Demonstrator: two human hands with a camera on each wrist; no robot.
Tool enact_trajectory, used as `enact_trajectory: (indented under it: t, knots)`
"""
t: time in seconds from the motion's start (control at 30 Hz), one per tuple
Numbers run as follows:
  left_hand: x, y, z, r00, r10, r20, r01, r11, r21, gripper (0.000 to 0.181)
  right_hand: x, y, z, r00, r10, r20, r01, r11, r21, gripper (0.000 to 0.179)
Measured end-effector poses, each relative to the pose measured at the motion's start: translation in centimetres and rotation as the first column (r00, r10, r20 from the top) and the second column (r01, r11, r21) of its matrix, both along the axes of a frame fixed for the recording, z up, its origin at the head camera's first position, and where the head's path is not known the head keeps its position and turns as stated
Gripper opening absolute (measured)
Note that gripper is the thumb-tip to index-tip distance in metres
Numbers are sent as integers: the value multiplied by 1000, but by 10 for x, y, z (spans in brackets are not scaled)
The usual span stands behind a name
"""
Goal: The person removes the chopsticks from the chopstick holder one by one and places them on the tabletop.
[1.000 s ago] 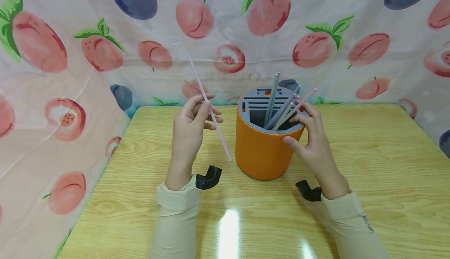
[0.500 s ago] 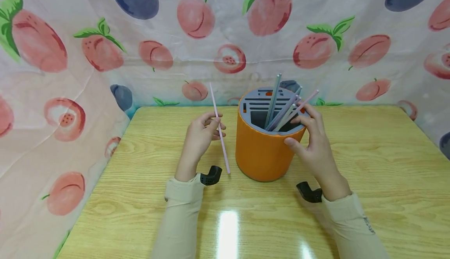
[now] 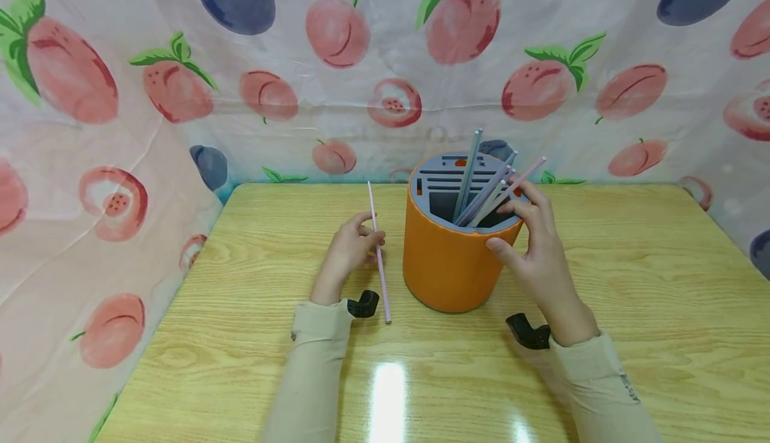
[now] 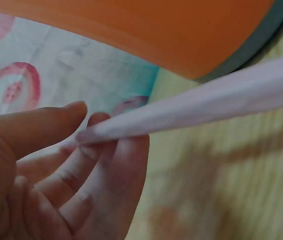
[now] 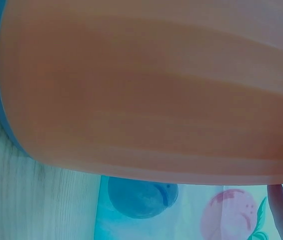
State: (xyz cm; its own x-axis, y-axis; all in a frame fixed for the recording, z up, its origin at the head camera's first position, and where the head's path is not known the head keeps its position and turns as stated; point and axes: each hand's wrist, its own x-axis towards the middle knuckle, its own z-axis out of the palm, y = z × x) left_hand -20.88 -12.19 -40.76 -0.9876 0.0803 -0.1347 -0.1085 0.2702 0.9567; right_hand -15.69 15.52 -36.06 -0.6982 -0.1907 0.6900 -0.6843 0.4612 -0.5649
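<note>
My left hand is low over the table, left of an orange utensil holder. Between thumb and fingers it pinches a pale pink chopstick, whose thicker end points toward me. In the left wrist view this chopstick crosses the fingers, close up. My right hand grips the holder's right rim, thumb against the front wall and fingers bent over the top edge. Several pastel chopsticks lean in the holder's large front opening, their lower ends hidden. The right wrist view is mostly filled by the holder's wall.
The holder's grey top has narrow slots behind the large opening. A wooden table lies beneath, with a fruit-print cloth behind and at the sides. Black wrist mounts stick out from both cuffs.
My left hand has come down and a little to the right with the pink chopstick, which has turned from a slant to nearly straight away from me. My right hand stays on the holder.
</note>
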Motion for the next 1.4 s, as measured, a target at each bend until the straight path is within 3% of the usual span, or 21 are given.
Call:
enact_trajectory:
  t: [0.1, 0.2, 0.43, 0.63, 0.77, 0.93, 1.3, 1.4]
  knots:
    - [-3, 1, -9, 999, -18, 39, 18, 1000, 9, 68, 1, 1, -1, 1000, 1, 8, -1, 1000, -2, 60]
    - [-4, 2, -16, 997, -52, 63, 51, 999, 19, 77, 1, 0, 0, 1000, 4, 11, -4, 1000, -3, 59]
    - [-5, 4, -23, 991, -99, 85, 100, 995, -17, 61, 2, -3, 3, 1000, -2, -15, 2, 1000, 1, 62]
    - [-3, 5, -24, 993, -105, 57, 112, 986, -124, 58, 16, -14, 22, 1000, 9, -18, -10, 1000, -11, 64]
    - [-3, 6, -22, 994, -110, 8, 108, 961, -253, 60, 22, -18, 29, 1000, 10, -17, -10, 1000, -15, 65]
    - [-2, 8, -20, 991, -126, -42, 98, 909, -404, 62, 22, -18, 29, 1000, 12, -10, -13, 1000, -19, 64]
    - [0, 10, -21, 987, -134, -88, 64, 836, -544, 55, -1, -2, 2, 1000, 1, -2, -1, 1000, -5, 62]
    - [1, 10, -21, 987, -134, -92, 61, 831, -553, 54, -1, -1, 0, 1000, 0, -4, 0, 1000, -8, 62]
